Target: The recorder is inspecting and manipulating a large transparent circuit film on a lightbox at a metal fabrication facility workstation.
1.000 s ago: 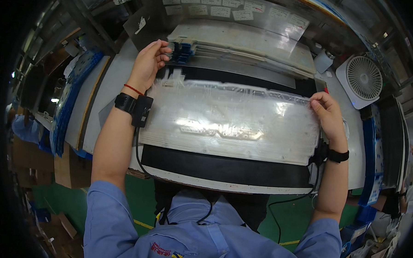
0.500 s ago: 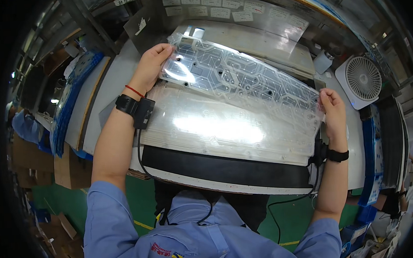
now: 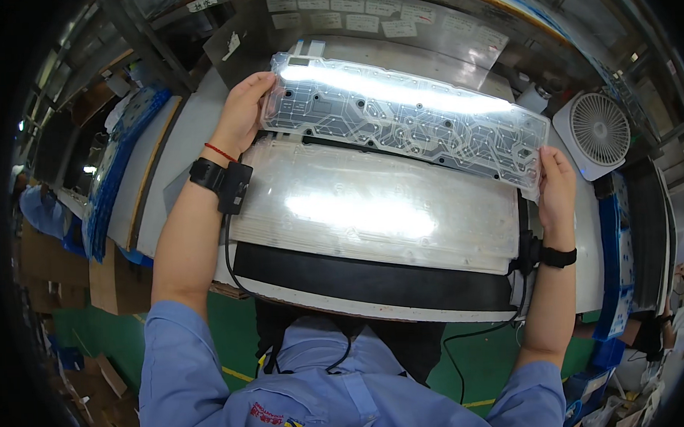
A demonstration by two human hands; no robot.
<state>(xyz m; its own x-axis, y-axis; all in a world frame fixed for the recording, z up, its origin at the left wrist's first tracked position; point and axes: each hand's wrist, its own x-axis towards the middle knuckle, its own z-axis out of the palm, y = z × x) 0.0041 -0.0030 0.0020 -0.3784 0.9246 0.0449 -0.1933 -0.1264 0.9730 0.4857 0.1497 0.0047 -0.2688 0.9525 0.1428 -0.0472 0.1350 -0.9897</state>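
A clear keyboard membrane [image 3: 387,120], printed with silvery circuit lines and dotted with dark holes, is held up and tilted above the bench. My left hand [image 3: 244,109] pinches its left edge; my right hand [image 3: 557,183] grips its lower right corner. Two short pale connector tails [image 3: 316,48] stick out at its upper left. Light glares along its upper half. Below lies a stack of clear plastic sheets [image 3: 320,230], with a black mat [image 3: 360,280] under its near side. A dark strip shows between membrane and stack.
A white fan [image 3: 598,135] stands at the right of the bench, beside a translucent bottle [image 3: 534,100]. Behind is a metal panel [image 3: 349,21] with paper labels. Blue-edged sheets [image 3: 122,158] lean at the left, and blue trays [image 3: 615,255] stand at the right.
The membrane has come up and away from the stack, and now hangs flatter and fully apart from it. Its right end has risen slightly; both hands keep their grip.
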